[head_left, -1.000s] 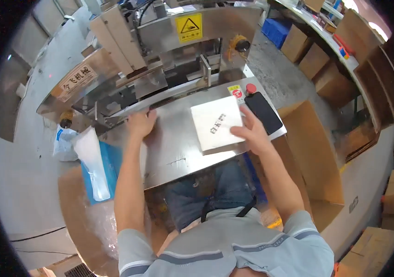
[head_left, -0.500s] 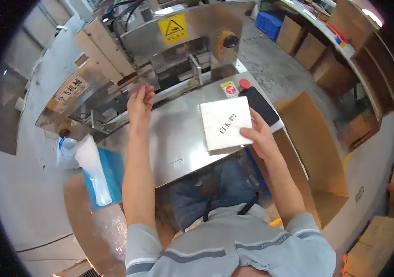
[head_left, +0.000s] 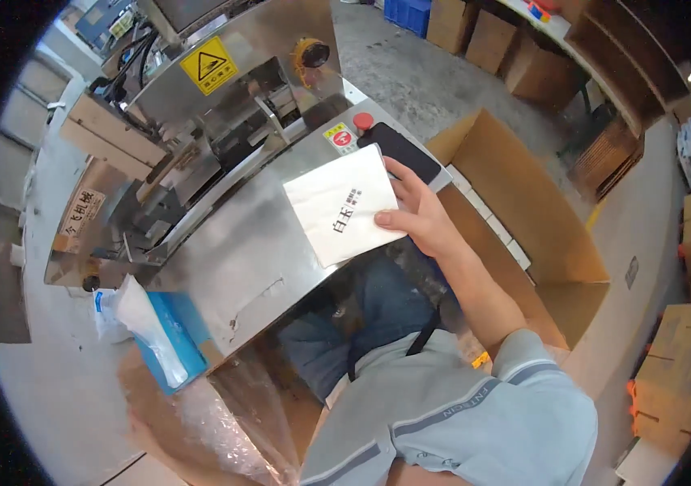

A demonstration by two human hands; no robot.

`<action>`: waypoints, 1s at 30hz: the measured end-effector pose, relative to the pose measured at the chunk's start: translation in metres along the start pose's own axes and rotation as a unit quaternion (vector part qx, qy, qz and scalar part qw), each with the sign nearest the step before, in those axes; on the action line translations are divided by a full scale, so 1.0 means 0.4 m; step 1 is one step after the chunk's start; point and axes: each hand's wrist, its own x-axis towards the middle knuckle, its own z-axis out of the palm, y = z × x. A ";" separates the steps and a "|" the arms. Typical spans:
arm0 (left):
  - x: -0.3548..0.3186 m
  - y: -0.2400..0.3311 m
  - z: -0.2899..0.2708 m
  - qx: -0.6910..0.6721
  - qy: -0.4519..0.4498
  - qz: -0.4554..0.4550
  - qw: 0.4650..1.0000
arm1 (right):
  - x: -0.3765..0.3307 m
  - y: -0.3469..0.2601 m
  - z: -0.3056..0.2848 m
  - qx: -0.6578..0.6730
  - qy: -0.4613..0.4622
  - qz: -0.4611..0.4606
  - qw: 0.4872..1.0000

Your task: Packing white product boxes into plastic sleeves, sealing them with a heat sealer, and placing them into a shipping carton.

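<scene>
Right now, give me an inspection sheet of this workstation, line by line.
Surface: steel machine table, bare and scuffed.
Job's things: white flat packet lifted at the table's right edge.
Clutter: blue tissue box, bubble wrap.
Hands: right hand grips the packet; left hand low by the bubble wrap.
Cables: black ones at the machine's top left.
Surroundings: open cardboard carton, stacked boxes, concrete floor.

Right hand (head_left: pixel 418 215) gripping a flat white packet (head_left: pixel 344 205) by its right edge, thumb on top, above the near edge of a steel machine table (head_left: pixel 240 259). Black phone (head_left: pixel 400 151) and red button (head_left: pixel 363 121) just beyond the packet. Open cardboard box (head_left: pixel 523 202) to the right. Blue tissue box (head_left: pixel 169 340) lower left, beside clear plastic wrap (head_left: pixel 232 413). Left hand out of sight.
</scene>
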 end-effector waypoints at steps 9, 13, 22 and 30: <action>-0.414 0.341 0.293 -0.257 -0.228 0.148 0.927 | 0.046 0.001 0.012 0.064 -0.053 0.046 0.995; -0.665 0.609 0.548 -0.362 -0.480 0.100 0.793 | 0.040 -0.019 0.017 0.068 -0.047 0.050 0.995; -0.855 0.818 0.712 -0.375 -0.624 0.152 0.669 | -0.056 -0.084 -0.085 0.009 0.052 0.001 0.999; -1.010 0.867 0.764 -0.318 -0.670 0.222 0.633 | -0.130 -0.073 -0.228 0.011 0.114 -0.040 0.993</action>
